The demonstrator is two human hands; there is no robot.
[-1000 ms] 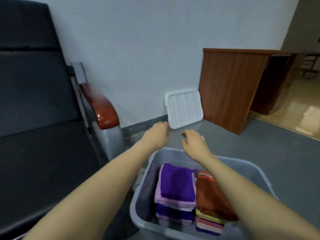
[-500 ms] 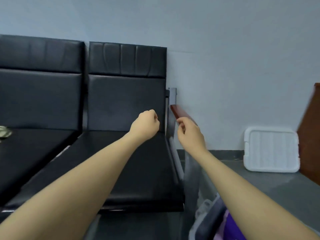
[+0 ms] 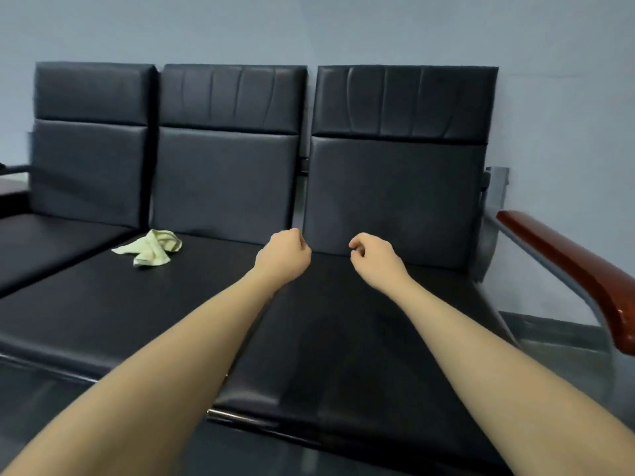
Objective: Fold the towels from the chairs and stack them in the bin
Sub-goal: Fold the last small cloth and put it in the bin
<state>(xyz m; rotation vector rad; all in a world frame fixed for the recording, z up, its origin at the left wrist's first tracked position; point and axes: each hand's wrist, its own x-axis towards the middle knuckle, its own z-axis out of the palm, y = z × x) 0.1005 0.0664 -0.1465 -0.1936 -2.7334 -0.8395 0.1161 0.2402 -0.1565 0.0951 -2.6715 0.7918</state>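
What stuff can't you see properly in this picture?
- The bin: out of the head view altogether, so it cannot be checked.
- The palms of the left hand and right hand: hidden by curled fingers.
- The pale green towel: crumpled and small; its full shape is unclear.
- The left chair: its seat is cut off by the left edge.
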